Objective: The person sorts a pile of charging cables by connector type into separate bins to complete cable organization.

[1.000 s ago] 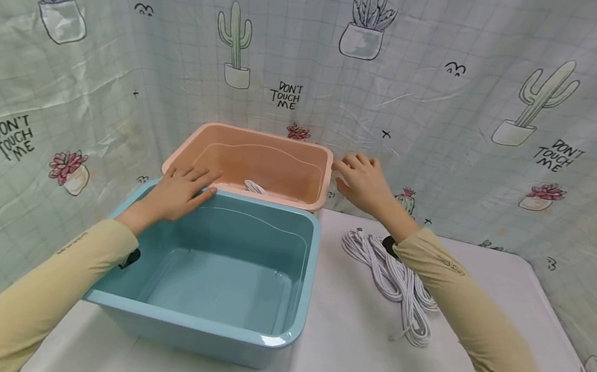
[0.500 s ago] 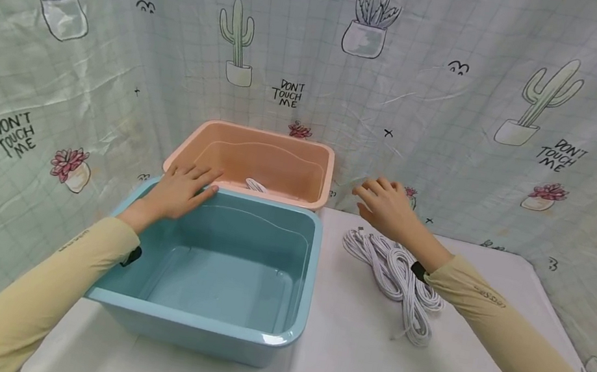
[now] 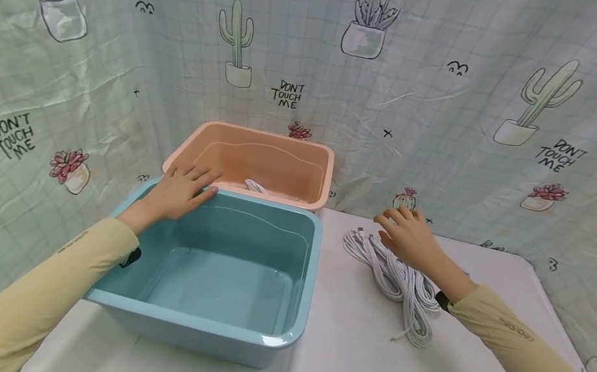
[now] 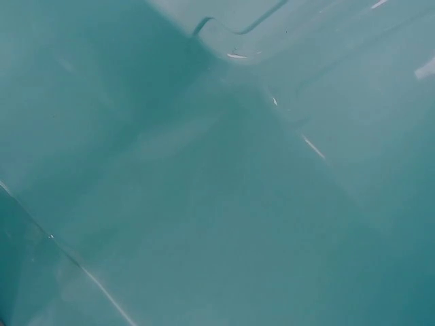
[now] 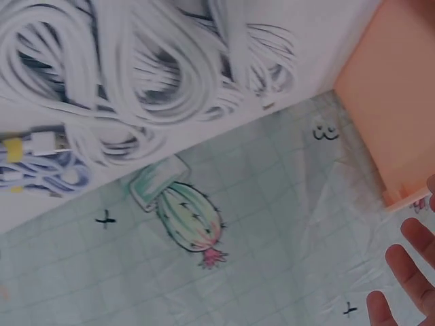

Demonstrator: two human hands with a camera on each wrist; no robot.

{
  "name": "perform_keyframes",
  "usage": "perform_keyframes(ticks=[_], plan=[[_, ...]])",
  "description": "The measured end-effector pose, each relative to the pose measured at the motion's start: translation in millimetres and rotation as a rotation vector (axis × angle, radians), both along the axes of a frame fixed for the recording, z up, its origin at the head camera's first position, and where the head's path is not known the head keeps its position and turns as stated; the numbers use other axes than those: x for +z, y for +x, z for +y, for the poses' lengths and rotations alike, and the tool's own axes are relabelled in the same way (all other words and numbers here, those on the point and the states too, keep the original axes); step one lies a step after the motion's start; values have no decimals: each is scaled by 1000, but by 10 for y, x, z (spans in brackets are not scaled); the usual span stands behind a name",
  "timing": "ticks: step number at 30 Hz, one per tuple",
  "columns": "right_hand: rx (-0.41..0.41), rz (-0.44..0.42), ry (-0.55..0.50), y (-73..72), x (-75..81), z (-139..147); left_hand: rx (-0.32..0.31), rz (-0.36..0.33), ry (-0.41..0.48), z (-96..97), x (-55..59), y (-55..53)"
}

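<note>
My left hand (image 3: 177,192) rests with fairly straight fingers over the far left rim of a blue plastic basin (image 3: 193,322). The left wrist view is filled by the basin's blue inner wall (image 4: 204,224). Over the back of the table, my right hand (image 3: 411,239) hovers with loosely bent fingers and nothing in them. Just beneath it lie bundled white cables (image 3: 413,307), partly hidden by the hand and wrist. From the right wrist, these show as thick coils, and a USB plug (image 5: 44,144) with a yellow band lies beside them.
Behind the blue basin stands an orange basin (image 3: 273,162), with a white cable (image 3: 254,186) partly visible inside. A white table (image 3: 351,366) carries everything. A cactus-print curtain (image 3: 311,37) hangs close behind and along the sides.
My right hand has moved right and down, from the orange basin's right rim to above the white cables. My left hand has stayed on the blue basin.
</note>
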State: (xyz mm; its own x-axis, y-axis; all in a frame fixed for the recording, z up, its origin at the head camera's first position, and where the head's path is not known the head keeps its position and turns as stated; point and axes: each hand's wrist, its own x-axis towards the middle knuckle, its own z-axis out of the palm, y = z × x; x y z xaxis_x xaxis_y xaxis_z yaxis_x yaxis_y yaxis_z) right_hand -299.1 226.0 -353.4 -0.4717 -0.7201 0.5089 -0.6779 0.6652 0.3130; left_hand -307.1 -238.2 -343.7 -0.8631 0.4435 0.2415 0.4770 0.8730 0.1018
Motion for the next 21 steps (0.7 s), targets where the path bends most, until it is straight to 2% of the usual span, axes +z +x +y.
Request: perform_keyframes(ticks=[7,12,21], plan=[[-16,-16,11,63,-169,190,4,0,-5,0,-12,-4],[-57,-39,15,124,-280,277,9,-1,-9,2,-17,-9],[-105,-27,40,233,-487,404,15,1,-14,0,-16,-7]])
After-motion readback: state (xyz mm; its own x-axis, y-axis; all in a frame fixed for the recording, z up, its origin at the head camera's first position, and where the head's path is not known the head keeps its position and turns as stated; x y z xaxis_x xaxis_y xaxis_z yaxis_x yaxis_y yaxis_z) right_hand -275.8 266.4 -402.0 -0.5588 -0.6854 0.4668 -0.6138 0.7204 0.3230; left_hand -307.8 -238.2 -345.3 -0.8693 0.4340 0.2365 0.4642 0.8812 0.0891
